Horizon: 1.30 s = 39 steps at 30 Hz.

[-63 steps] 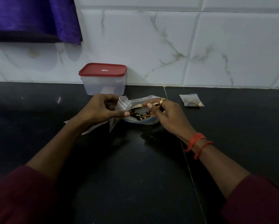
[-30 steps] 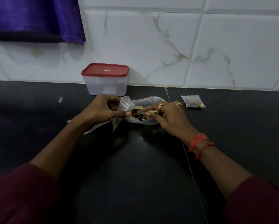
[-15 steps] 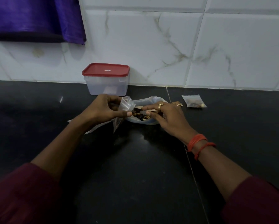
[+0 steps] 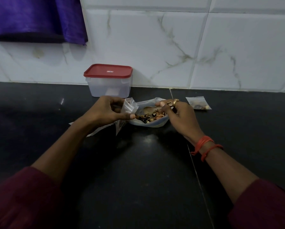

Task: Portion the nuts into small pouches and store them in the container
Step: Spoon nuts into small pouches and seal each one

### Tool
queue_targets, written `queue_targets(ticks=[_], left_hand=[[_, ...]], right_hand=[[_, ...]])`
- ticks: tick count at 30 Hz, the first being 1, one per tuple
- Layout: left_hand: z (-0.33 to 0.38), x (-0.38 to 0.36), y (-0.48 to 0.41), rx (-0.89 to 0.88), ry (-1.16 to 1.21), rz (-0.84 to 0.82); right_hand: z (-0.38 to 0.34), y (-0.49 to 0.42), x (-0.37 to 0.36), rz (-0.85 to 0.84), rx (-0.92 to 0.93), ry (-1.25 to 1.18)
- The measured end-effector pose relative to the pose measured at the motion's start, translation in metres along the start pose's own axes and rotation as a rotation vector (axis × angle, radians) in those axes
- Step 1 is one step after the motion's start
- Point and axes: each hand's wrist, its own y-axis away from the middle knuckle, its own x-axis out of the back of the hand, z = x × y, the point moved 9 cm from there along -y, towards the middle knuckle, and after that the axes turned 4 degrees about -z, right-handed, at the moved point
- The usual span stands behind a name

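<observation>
A large clear bag [image 4: 155,123] of mixed nuts [image 4: 147,117] lies open on the black counter. My left hand [image 4: 108,111] pinches a small empty clear pouch [image 4: 129,106] at the bag's left edge, mouth upward. My right hand [image 4: 181,119] reaches into the bag from the right, its fingers curled round the handle of a spoon [image 4: 147,109] whose bowl lies over the nuts. A clear container [image 4: 108,87] with a red lid stands closed against the wall behind my left hand. One filled small pouch [image 4: 198,104] lies flat to the right.
Spare flat pouches [image 4: 95,131] lie under my left wrist. The black counter [image 4: 146,162] stretches toward me, with a seam running down its right half. A white tiled wall is behind it, and a purple cloth [image 4: 34,19] hangs at the upper left.
My right hand has drawn slightly back to the right in the bag, and the spoon's bowl now shows above the nuts. My left hand keeps the pouch in place.
</observation>
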Motion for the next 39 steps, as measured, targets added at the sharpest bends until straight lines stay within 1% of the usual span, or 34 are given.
queue_targets(ticks=[3,5,9,11,15,17,20,22,25,27,30,32,39], left_hand=[[-0.001,0.001,0.0,0.002,0.001,-0.001],[-0.001,0.001,0.0,-0.004,-0.007,-0.002],[0.002,-0.002,0.0,-0.022,-0.013,-0.009],[0.003,-0.002,0.001,-0.026,-0.015,-0.011],[0.003,-0.003,0.001,-0.022,-0.006,-0.013],[0.003,-0.003,0.001,-0.027,-0.003,-0.01],[0.003,-0.003,0.001,-0.033,0.005,0.0],[0.0,-0.002,0.0,-0.027,-0.003,0.008],[0.001,-0.002,0.001,-0.035,-0.009,0.005],[0.001,-0.002,0.001,-0.038,-0.014,0.006],[0.002,-0.003,0.0,-0.037,-0.013,0.012],[0.001,-0.002,0.0,-0.029,-0.014,0.015],[0.005,0.0,0.002,-0.037,-0.025,0.063]], right_hand=[[0.002,-0.001,0.006,0.051,-0.025,-0.03],[0.007,-0.001,0.008,0.082,-0.067,-0.103],[0.019,0.001,-0.004,0.043,-0.202,-0.254],[0.021,0.002,-0.01,0.019,-0.241,-0.319],[0.033,0.005,-0.011,0.06,-0.344,-0.375],[0.033,0.005,-0.014,0.035,-0.344,-0.396],[0.02,0.003,-0.023,-0.082,-0.259,-0.336],[0.017,0.004,-0.028,-0.118,-0.247,-0.33],[0.018,0.004,-0.024,-0.07,-0.263,-0.313],[0.021,0.004,-0.023,-0.048,-0.3,-0.354],[0.025,0.006,-0.032,-0.094,-0.368,-0.429],[0.028,0.007,-0.036,-0.096,-0.411,-0.459],[0.033,0.01,-0.027,0.024,-0.488,-0.612]])
